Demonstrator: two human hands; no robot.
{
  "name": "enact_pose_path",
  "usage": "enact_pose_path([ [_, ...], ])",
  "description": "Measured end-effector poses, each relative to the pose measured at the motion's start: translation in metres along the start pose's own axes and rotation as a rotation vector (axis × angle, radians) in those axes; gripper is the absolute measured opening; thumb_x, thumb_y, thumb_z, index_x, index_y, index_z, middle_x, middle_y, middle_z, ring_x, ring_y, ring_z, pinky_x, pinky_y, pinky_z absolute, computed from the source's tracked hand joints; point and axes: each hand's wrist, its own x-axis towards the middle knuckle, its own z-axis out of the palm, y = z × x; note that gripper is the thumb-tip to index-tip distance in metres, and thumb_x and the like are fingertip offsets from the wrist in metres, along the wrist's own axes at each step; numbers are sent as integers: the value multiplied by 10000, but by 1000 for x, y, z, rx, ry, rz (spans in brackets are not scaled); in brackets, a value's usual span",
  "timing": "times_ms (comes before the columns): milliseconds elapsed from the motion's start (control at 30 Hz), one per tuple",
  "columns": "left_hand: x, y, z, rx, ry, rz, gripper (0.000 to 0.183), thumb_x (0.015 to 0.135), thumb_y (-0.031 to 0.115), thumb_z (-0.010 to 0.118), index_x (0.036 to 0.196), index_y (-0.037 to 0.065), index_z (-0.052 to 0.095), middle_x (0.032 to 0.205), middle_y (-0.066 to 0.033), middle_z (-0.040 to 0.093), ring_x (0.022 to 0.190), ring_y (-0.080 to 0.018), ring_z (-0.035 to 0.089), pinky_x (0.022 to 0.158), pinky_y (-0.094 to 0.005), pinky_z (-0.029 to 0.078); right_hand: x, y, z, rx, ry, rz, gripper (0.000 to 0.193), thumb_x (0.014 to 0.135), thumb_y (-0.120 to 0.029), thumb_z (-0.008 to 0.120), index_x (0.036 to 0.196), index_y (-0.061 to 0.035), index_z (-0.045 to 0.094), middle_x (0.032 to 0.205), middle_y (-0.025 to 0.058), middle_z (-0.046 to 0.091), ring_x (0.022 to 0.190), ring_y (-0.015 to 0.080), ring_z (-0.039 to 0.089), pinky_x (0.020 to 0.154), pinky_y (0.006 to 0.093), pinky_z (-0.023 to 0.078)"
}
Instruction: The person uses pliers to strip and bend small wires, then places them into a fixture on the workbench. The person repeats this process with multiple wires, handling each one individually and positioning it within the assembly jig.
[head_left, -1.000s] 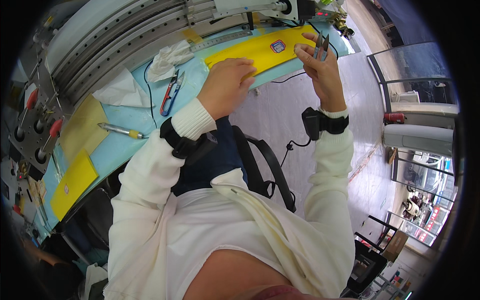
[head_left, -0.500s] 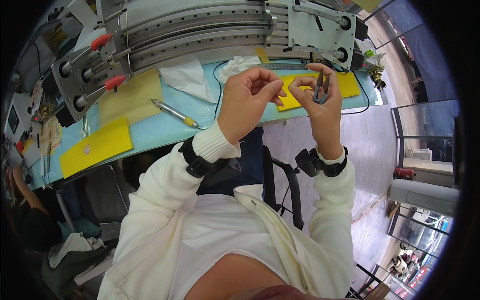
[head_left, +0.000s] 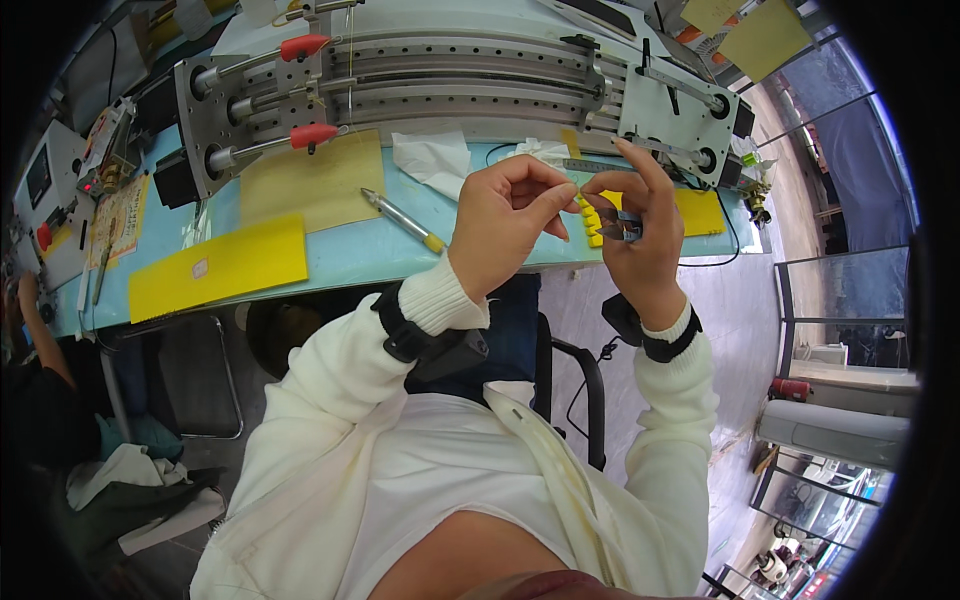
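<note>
Snips [head_left: 620,229] in right fingers [head_left: 656,178], left fingers [head_left: 546,204] pinched (contents unclear), blue tabletop [head_left: 345,252], grey floor [head_left: 735,325]

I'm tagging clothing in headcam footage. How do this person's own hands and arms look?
The left hand and right hand are ungloved. Both arms wear cream-white sleeves with ribbed cuffs; each wrist carries a black strap with a dark, boxy module.

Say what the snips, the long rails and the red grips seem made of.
Snips: probably steel, dark grey with a dull sheen.
Long rails: metal, likely aluminium, judging by the satin silver surface.
Red grips: plastic or rubber, perhaps; smooth, evenly coloured.
</note>
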Motion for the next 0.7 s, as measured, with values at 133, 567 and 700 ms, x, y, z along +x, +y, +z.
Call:
enact_pose_path([
  [133, -9, 20, -21, -5, -15, -25, 152, 959, 100, 677, 1043, -27, 668, 864, -100, 702, 677, -125, 658, 696, -276, 572, 19, 39, -31, -140, -39, 39, 809, 727, 151, 696, 1436, -140, 435, 962, 48, 732, 774, 199, 716, 664, 279, 539],
  [567, -12, 51, -73, 45, 97, 49, 168, 952, 102, 688, 1055, -30, 681, 886, -107, 708, 708, -132, 665, 730, -270, 570, 54, 101, -60, -548, -236, -66, 818, 760, 58, 720, 1458, -261, 436, 966, 25, 757, 775, 303, 715, 642, 383, 560],
  [700, -13, 52, -82, 32, 117, 111, 161, 950, 93, 689, 1051, -32, 682, 888, -104, 708, 705, -127, 657, 730, -263, 564, 59, 99, -60, -529, -270, -138, 815, 774, 44, 715, 1469, -276, 434, 934, 44, 760, 743, 281, 720, 625, 362, 557],
])
